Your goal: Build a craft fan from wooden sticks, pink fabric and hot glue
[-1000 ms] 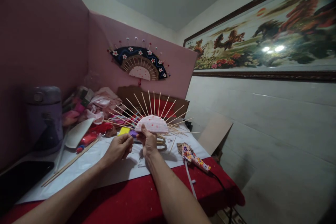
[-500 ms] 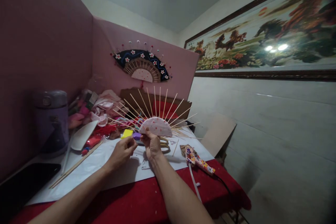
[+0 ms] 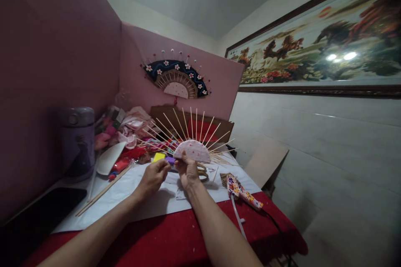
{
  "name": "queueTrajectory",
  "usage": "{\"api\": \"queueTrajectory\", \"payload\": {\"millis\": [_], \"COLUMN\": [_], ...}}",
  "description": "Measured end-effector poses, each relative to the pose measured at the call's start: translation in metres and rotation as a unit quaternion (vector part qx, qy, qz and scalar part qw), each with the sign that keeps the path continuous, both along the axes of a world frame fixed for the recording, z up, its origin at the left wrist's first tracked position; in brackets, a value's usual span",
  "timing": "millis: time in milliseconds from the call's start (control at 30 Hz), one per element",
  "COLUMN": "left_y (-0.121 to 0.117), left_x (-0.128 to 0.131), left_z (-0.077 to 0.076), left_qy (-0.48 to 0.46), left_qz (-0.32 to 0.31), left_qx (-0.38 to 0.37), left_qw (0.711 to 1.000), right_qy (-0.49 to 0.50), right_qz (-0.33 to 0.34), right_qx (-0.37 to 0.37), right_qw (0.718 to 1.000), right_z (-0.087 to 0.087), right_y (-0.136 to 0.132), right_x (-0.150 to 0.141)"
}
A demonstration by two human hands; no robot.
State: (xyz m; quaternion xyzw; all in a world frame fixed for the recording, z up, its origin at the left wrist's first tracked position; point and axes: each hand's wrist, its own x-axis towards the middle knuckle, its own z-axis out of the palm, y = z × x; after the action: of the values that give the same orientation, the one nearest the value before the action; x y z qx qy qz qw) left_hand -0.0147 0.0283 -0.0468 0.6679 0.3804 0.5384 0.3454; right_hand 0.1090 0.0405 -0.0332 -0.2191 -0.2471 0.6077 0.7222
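My right hand (image 3: pixel 189 173) pinches the lower edge of a handmade fan (image 3: pixel 196 150), its thumb on the front. The fan has a pale pink half-round base with red dots, and several thin wooden sticks spread out from its curved edge. Just left of it, my left hand (image 3: pixel 156 176) is closed with its fingertips pressed together; whatever they may hold is too small to make out. A yellow block (image 3: pixel 159 157) and a purple block (image 3: pixel 170 160) lie behind the hands. Scissors with looped handles (image 3: pixel 203 172) lie partly hidden behind my right hand.
A flower-patterned glue gun (image 3: pixel 242 192) lies at right, its cord over the red cloth (image 3: pixel 175 242). At left stand a purple bottle (image 3: pixel 78 144) and a phone (image 3: pixel 46 210), with wooden sticks (image 3: pixel 103 192) nearby. A finished dark fan (image 3: pixel 175 73) hangs on the pink board.
The whole view has shifted, so everything sits slightly further right. Both hands keep nearly the same pose, and the fan stays in my right hand, turned very slightly.
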Motion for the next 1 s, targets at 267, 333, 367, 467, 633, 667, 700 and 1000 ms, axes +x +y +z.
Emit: {"api": "queueTrajectory", "payload": {"millis": [267, 333, 367, 467, 633, 667, 700, 1000], "left_y": [-0.006, -0.006, -0.006, -0.004, 0.003, 0.004, 0.004, 0.009], "left_x": [-0.001, -0.001, -0.002, -0.006, -0.013, -0.013, -0.012, -0.007], "left_z": [0.011, 0.012, 0.013, 0.016, 0.018, 0.018, 0.017, 0.003], "left_qy": [-0.021, -0.043, -0.050, -0.057, -0.103, -0.110, -0.110, -0.054], "left_qz": [-0.022, -0.037, -0.038, -0.009, 0.060, 0.052, 0.038, 0.008], "left_qx": [-0.013, -0.050, -0.067, -0.077, -0.018, -0.022, -0.031, -0.106], "left_qw": [0.999, 0.997, 0.996, 0.995, 0.993, 0.992, 0.993, 0.993], "right_qy": [0.006, 0.010, 0.012, 0.020, 0.020, 0.018, 0.016, 0.010], "right_qz": [-0.003, -0.009, -0.013, -0.028, -0.035, -0.031, -0.027, 0.004], "right_qx": [-0.002, -0.006, -0.009, -0.017, -0.033, -0.036, -0.038, -0.078], "right_qw": [1.000, 1.000, 1.000, 0.999, 0.999, 0.999, 0.999, 0.997], "right_z": [-0.003, -0.002, -0.002, 0.000, 0.002, 0.002, 0.002, 0.000], "right_y": [0.002, 0.003, 0.004, 0.005, 0.004, 0.004, 0.004, 0.005], "right_x": [0.000, 0.001, 0.001, 0.002, 0.004, 0.004, 0.004, 0.007]}}
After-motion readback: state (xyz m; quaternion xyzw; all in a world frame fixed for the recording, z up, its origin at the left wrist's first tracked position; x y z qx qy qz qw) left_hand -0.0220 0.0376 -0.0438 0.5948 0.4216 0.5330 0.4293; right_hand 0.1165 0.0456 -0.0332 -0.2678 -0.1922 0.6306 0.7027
